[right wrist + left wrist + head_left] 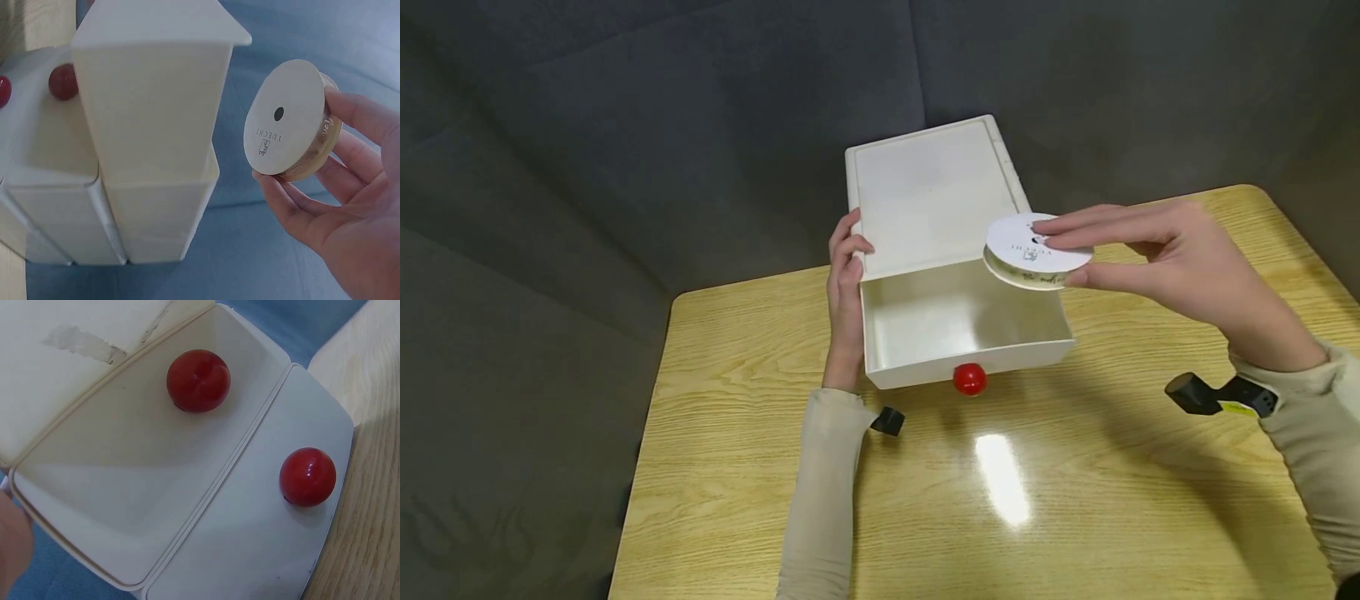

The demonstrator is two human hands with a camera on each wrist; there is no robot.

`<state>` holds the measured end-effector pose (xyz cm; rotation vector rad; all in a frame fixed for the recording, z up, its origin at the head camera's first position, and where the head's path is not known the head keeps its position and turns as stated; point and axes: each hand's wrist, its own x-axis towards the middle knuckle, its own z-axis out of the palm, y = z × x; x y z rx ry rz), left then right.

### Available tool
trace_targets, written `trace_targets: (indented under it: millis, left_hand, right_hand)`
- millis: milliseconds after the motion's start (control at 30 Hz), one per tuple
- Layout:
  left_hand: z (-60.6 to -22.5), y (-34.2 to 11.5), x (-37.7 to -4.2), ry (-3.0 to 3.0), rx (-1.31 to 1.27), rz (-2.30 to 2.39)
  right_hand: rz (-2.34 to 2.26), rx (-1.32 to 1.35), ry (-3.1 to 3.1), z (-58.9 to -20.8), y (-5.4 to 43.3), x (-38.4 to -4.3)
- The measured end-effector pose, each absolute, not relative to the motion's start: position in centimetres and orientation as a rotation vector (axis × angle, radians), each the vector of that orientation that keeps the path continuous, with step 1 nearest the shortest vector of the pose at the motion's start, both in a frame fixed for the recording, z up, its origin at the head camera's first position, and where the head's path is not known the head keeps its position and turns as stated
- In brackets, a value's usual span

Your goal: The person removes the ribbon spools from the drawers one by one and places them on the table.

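Observation:
A white drawer cabinet (932, 196) stands on the table with its top drawer (943, 321) pulled out, and the drawer's visible inside is bare. On that drawer's front is a round red knob (970, 379). My left hand (846, 287) grips the cabinet's left side, fingertips over its top edge; only a bit of the hand (14, 544) shows in the left wrist view. Over the drawer's right back corner, my right hand (1180, 258) pinches a white-sided ribbon spool (1033, 250) by its rim. The right wrist view shows the spool (284, 119) apart from the drawer.
Below the top drawer are two shut drawers with red knobs, the upper knob (199, 381) and the lower knob (307, 477). The cabinet is on a wood-grain table (737, 467). Dark grey cloth (760, 150) hangs behind and to the left.

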<state>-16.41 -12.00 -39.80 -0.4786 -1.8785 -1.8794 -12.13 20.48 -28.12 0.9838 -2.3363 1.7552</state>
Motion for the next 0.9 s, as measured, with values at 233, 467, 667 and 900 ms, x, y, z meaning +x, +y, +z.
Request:
trace_targets:
  millis: [233, 467, 667, 900]
  left_hand:
    - [-39.9, -12.1, -16.4, -1.872, -0.477, -1.880]
    - [-39.9, -12.2, -16.4, -1.860, -0.465, -1.908]
    - [-39.8, -12.1, -16.3, -1.852, -0.460, -1.929]
    - [-39.8, -12.1, -16.4, -1.874, -0.467, -1.892]
  right_hand:
    - [1.737, 0.766, -2.405, -28.4, 22.4, -12.2]
    - [1.698, 0.629, -2.419, -28.8, 23.6, -12.6]
    - [1.725, 0.484, -2.486, -29.0, 24.4, -12.9]
    - [1.785, 0.426, -2.481, -29.8, 25.5, -13.6]
